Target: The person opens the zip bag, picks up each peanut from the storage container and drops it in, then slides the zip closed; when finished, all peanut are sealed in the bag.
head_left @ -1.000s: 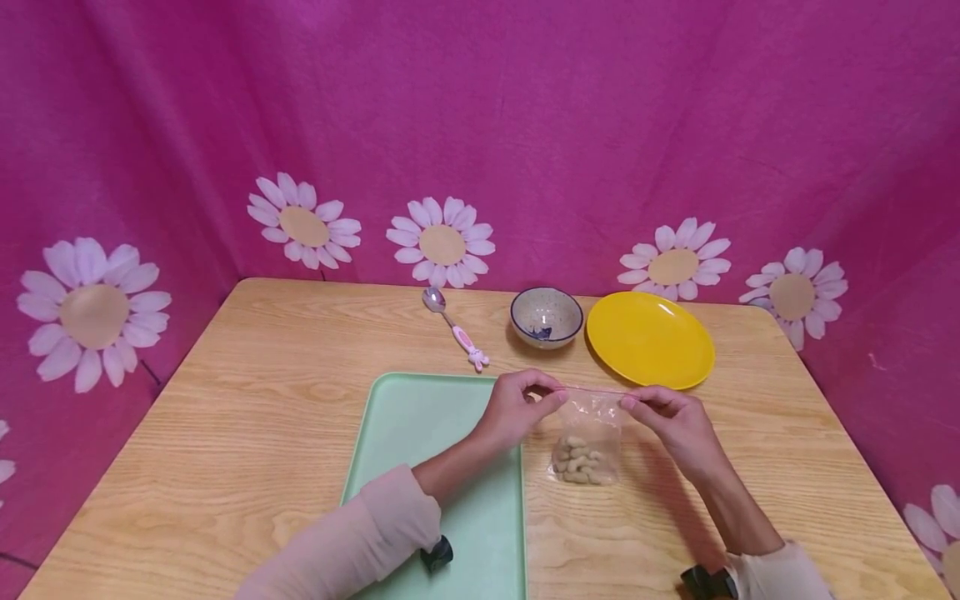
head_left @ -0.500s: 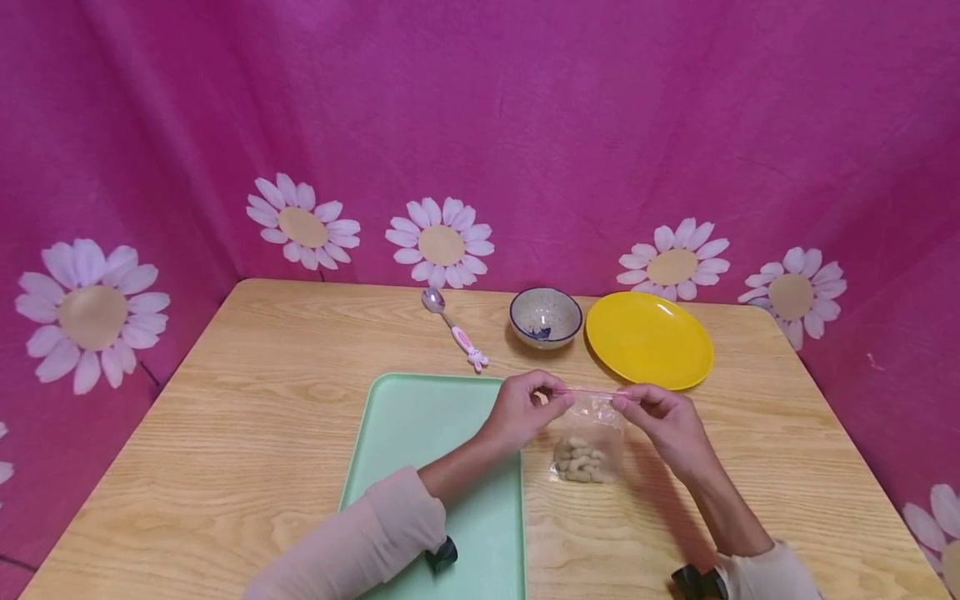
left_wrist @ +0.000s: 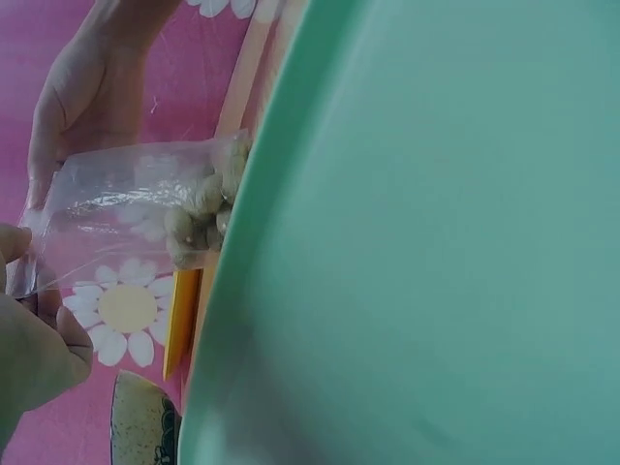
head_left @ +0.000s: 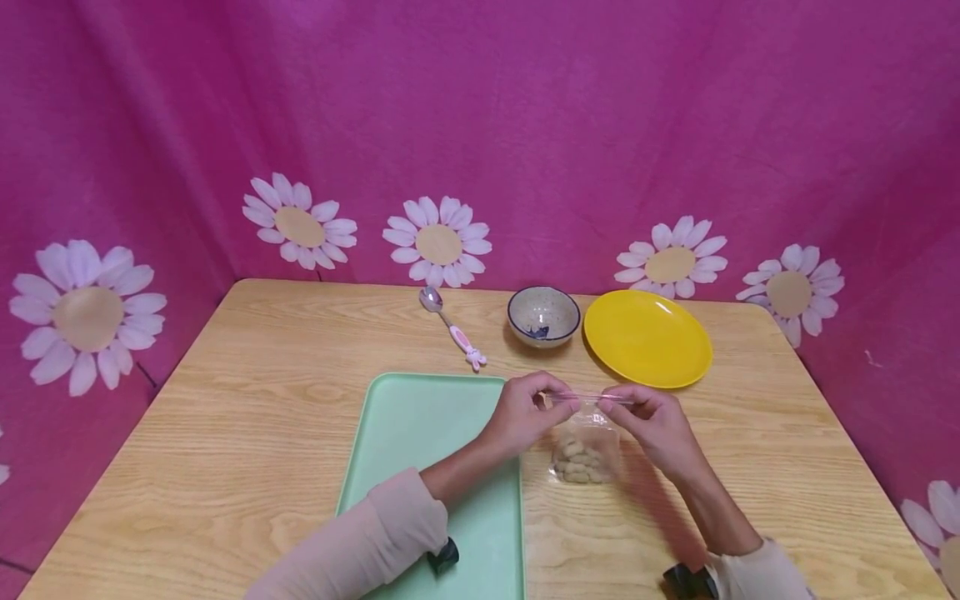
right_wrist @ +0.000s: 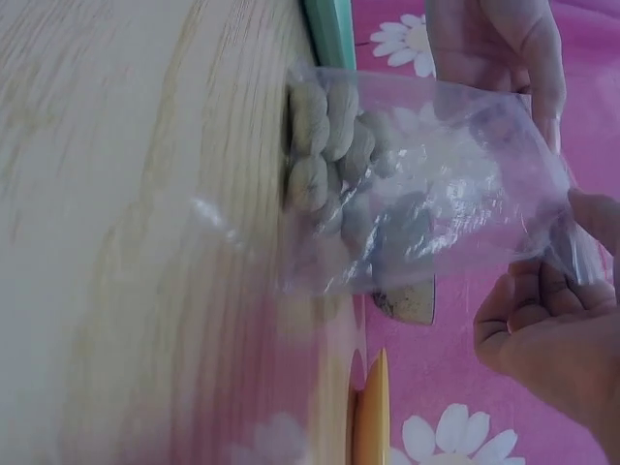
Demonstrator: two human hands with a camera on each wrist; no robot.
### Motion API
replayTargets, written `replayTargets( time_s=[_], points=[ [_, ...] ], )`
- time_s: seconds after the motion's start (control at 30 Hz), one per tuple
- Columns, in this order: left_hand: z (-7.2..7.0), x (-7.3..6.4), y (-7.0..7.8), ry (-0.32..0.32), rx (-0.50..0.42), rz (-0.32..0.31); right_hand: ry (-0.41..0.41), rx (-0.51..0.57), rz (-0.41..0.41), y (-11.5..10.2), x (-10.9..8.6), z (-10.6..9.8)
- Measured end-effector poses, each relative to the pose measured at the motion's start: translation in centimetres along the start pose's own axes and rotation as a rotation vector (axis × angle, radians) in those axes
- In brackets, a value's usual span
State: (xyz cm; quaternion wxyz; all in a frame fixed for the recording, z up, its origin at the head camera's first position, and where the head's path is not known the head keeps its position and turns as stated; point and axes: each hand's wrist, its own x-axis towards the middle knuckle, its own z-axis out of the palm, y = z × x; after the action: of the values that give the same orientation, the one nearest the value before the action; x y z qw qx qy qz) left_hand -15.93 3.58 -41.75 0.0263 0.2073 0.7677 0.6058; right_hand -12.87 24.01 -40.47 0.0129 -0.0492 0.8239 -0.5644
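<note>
A clear zip bag (head_left: 600, 440) hangs upright with its bottom at the wooden table, and unshelled peanuts (right_wrist: 329, 145) fill its lower part. My left hand (head_left: 525, 414) pinches the left part of the bag's top edge between thumb and fingers. On the right part of that edge, my right hand (head_left: 657, 427) pinches in the same way. A thin pink line runs along the top between the two hands. Both wrist views show the bag from the side, with slack plastic above the peanuts (left_wrist: 203, 213). Whether the bag's mouth is sealed I cannot tell.
A green tray (head_left: 427, 417) lies under my left forearm, left of the bag. Behind the hands are a spoon with a pink rabbit handle (head_left: 462, 339), a speckled bowl (head_left: 543, 310) and a yellow plate (head_left: 648, 337). A flowered pink cloth (head_left: 480, 125) hangs behind the table.
My right hand has moved left, bringing the two hands closer together along the bag's top edge. That edge has dropped slightly. The bag stays in both hands.
</note>
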Motion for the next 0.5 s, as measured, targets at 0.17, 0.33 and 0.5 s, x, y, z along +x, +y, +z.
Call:
replayTargets(
  time_s=[0.17,0.33,0.5],
  points=[
    [0.27,0.01,0.34,-0.018,0.011,0.041,-0.018,0.015,-0.058,0.0,0.05,0.36],
    [0.39,0.05,0.55,-0.026,0.022,0.022,-0.028,0.013,-0.077,-0.1,0.06,0.44],
    [0.46,0.15,0.77,-0.062,0.054,0.017,-0.054,0.03,-0.084,-0.32,0.07,0.56]
  ],
)
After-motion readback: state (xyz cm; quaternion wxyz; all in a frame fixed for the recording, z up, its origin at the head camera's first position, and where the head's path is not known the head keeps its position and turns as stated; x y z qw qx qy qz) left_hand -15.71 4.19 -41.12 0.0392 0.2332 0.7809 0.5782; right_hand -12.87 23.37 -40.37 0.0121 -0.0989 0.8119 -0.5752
